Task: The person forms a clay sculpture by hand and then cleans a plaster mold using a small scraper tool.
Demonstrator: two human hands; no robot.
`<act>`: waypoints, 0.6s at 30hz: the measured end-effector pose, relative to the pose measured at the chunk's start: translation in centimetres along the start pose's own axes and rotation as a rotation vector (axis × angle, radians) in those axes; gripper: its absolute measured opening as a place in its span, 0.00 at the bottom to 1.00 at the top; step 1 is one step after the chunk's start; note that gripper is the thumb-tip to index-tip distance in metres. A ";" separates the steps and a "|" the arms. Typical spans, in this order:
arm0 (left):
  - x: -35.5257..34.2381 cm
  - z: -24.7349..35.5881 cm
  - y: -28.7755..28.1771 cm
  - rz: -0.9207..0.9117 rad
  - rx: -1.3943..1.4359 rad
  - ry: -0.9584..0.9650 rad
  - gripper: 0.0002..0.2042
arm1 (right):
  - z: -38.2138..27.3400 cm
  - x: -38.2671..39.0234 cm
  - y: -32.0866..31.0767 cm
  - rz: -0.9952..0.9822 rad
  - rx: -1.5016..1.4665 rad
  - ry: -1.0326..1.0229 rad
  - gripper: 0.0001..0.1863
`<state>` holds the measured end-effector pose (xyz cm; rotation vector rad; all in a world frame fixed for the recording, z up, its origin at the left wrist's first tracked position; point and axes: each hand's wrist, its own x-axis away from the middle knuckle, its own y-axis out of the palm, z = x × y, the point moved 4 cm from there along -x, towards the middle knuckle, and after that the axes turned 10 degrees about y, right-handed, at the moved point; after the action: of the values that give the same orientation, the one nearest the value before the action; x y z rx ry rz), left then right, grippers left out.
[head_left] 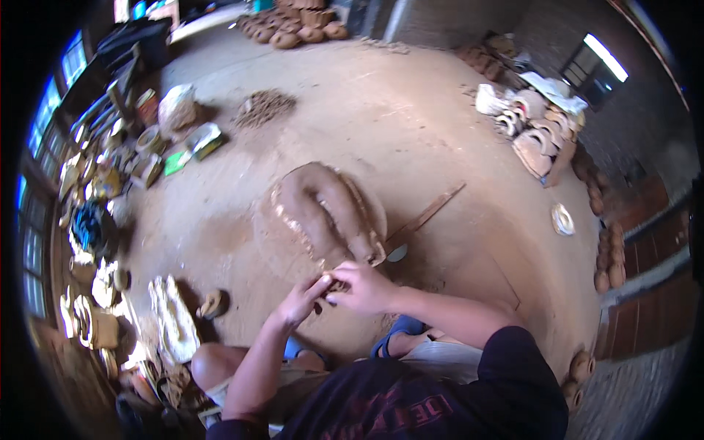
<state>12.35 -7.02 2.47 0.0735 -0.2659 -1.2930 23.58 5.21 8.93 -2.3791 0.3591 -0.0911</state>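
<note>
My left hand [304,297] and my right hand [359,287] meet below the clay form, fingers closed round a small dark brown piece [335,287], probably clay, mostly hidden by them. Just above them a U-shaped grey-brown clay form [308,198] with pale crumbly edges lies on a round pale board [262,224]. A long flat wooden stick [433,213] lies to its right, with a small pale semicircular piece [397,253] near its lower end.
Pots, containers and a white mould [176,323] crowd the left. A soil pile [265,106] and stacked clay pieces [290,29] are farther back. Curved pieces and white sacks [539,136] sit at right, rows of brown pots [612,257] along that wall. My sandalled feet [400,337] are below.
</note>
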 end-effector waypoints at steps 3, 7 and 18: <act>0.0 -1.2 -0.6 -0.034 -0.104 0.037 0.25 | 1.5 -0.1 0.4 -0.125 -0.164 0.153 0.16; -0.1 -2.8 -1.3 -0.110 -0.015 0.038 0.23 | -0.2 -0.6 0.2 -0.059 0.053 0.008 0.13; -2.7 -3.2 -1.1 0.398 0.195 0.162 0.29 | 2.7 -3.9 -1.6 0.128 0.477 -0.256 0.08</act>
<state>11.43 -5.06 -1.28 0.2766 -0.2521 -0.8576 20.64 9.24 8.16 -1.8643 0.3232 0.1691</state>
